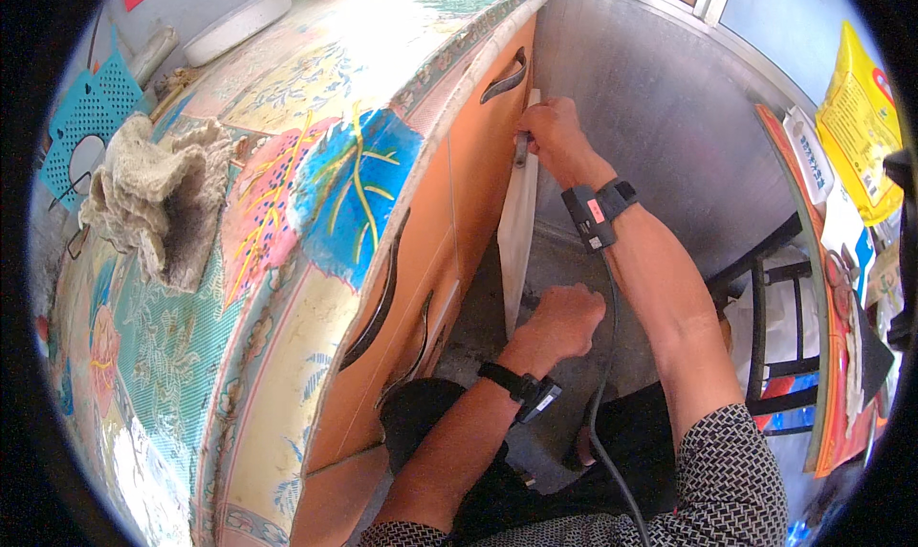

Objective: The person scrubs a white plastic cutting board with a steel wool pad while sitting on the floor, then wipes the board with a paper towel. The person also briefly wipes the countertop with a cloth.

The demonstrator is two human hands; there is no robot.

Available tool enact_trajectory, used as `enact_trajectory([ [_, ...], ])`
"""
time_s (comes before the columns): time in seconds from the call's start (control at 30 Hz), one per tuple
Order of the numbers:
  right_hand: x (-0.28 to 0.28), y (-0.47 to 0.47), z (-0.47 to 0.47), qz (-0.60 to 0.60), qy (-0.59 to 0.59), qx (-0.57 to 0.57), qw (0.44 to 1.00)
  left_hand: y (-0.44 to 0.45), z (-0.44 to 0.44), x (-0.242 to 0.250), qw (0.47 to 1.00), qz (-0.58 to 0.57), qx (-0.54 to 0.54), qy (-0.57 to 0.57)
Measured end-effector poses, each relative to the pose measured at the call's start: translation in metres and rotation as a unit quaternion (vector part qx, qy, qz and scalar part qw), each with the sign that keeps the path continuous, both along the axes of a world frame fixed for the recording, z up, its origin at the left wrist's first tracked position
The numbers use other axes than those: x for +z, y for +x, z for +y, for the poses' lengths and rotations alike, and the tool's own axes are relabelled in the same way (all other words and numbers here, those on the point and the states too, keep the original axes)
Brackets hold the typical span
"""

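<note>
At the upper middle, my right hand point(551, 127) is closed on a small grey metal piece point(521, 150) at the upper edge of a white panel point(518, 224); the panel stands out beside the orange cabinet front point(466, 167). Whether the piece is a tool or a fitting, I cannot tell. Lower down, my left hand point(563, 322) is curled near the panel's lower end, and its fingers are partly hidden. Both wrists wear black straps with small devices, and a grey cable point(606, 454) runs down from the right one.
A patterned cloth-covered counter point(272, 138) lies to the left, with a crumpled grey rag point(161, 195) and a teal perforated basket point(93, 117). Black curved handles point(505, 77) jut from the cabinet. At the right stand a black metal rack point(760, 332), scissors point(838, 281) and a yellow bag point(860, 131).
</note>
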State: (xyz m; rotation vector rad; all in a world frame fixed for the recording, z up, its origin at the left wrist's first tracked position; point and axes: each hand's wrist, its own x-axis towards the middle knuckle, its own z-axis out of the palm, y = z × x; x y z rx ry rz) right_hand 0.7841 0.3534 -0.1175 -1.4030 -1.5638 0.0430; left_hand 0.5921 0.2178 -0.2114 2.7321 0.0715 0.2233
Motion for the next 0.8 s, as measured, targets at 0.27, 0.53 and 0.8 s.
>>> enact_trajectory([
  [0.27,0.006,-0.021,0.011,0.418,-0.041,-0.061,0.906,-0.002,-0.001,-0.006,0.999,-0.040,0.001,0.008],
  [0.53,0.009,-0.051,0.015,0.339,-0.034,-0.107,0.934,0.001,-0.004,0.002,0.999,0.044,0.007,-0.028],
  [0.8,0.014,-0.048,-0.008,0.349,-0.066,-0.072,0.932,-0.007,-0.004,0.011,0.998,0.059,0.004,0.012],
])
